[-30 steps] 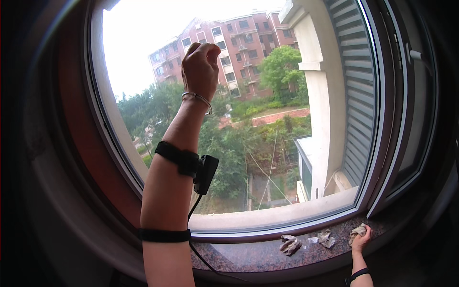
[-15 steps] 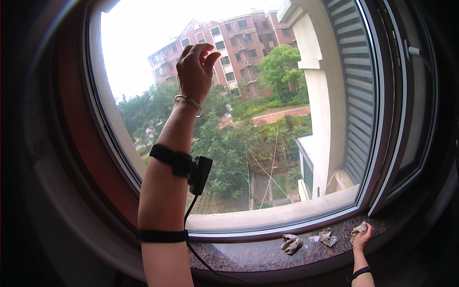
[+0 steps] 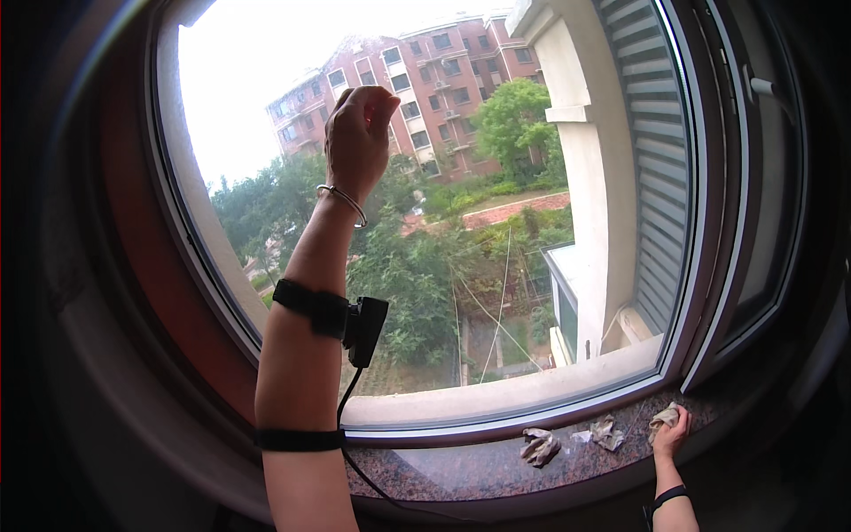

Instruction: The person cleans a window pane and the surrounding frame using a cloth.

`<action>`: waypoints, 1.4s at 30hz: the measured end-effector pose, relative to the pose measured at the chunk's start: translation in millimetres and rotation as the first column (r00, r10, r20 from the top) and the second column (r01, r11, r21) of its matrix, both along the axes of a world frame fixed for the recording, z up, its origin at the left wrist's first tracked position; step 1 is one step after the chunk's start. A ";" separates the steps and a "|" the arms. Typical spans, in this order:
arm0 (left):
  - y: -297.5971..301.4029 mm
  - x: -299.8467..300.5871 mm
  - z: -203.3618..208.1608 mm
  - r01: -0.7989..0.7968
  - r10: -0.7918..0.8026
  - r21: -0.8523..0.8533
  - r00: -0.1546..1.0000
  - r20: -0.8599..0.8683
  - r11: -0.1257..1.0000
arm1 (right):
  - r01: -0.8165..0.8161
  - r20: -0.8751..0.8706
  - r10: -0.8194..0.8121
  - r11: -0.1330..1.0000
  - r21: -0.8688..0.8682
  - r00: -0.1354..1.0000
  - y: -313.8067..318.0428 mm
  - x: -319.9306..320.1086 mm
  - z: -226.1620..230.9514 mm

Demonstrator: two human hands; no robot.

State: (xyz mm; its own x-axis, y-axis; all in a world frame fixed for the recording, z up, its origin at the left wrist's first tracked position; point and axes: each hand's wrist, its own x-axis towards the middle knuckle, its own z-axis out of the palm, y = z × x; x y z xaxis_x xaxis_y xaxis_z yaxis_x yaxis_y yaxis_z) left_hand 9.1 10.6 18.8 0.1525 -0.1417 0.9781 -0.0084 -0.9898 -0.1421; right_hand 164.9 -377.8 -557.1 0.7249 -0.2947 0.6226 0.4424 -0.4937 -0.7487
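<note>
My left hand (image 3: 359,133) is raised high in front of the window glass (image 3: 417,266), wrist bent, a silver bangle below it. Its fingers are curled and the thumb meets them; whatever lies inside, if anything, is hidden. At the lower right my right hand (image 3: 674,433) is closed around a greyish wad of crumpled paper (image 3: 661,420) on the speckled stone sill (image 3: 443,472). To its left lie another crumpled paper wad (image 3: 606,433) and a darker crumpled piece (image 3: 539,448), with a small white scrap (image 3: 581,436) between them.
An open window sash with a white handle (image 3: 762,86) stands at the right. A black device (image 3: 365,331) is strapped to my left forearm, and its cable (image 3: 372,486) trails over the sill. Outside are trees, a brick building and a louvred panel (image 3: 660,177).
My left thumb and fingers, apart before, have come together. My right hand stays on its paper wad at the sill. The whole view has shifted slightly.
</note>
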 end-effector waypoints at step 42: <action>-69.1 -57.5 -480.8 -0.240 -0.649 -0.732 0.344 -0.678 0.638 | 0.047 -0.040 -0.054 0.986 -0.159 0.998 -3.6 -1.9 1.7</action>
State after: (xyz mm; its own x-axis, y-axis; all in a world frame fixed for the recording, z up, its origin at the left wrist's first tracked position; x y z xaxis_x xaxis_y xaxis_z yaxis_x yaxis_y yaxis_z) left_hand -48.4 -58.5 -462.0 0.9743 0.2164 0.0625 0.1058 -0.6846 0.7212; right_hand 163.0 -381.4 -555.4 0.7394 -0.2322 0.6320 0.3824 -0.6277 -0.6781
